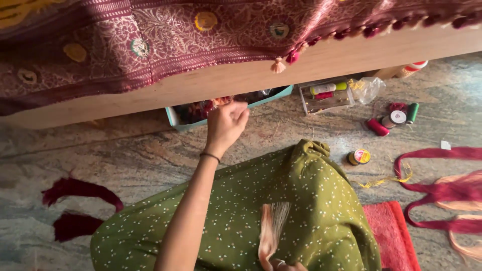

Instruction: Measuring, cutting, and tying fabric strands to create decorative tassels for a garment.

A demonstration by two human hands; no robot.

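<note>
Left hand (226, 125), fingers curled into the teal box (173, 118), is best withdrawn slowly; right hand (287, 266) grasps 1 pale thread bundle (271, 228).

Left hand (226, 123) reaching into teal box (173, 118); right hand (287, 265) pinching peach thread bundle (270, 228).

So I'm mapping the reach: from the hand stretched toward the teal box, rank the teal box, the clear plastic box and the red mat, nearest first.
From the left hand:
1. Teal box, at the fingertips.
2. Clear plastic box, to the right under the board.
3. Red mat, lower right beside the knee.
</note>
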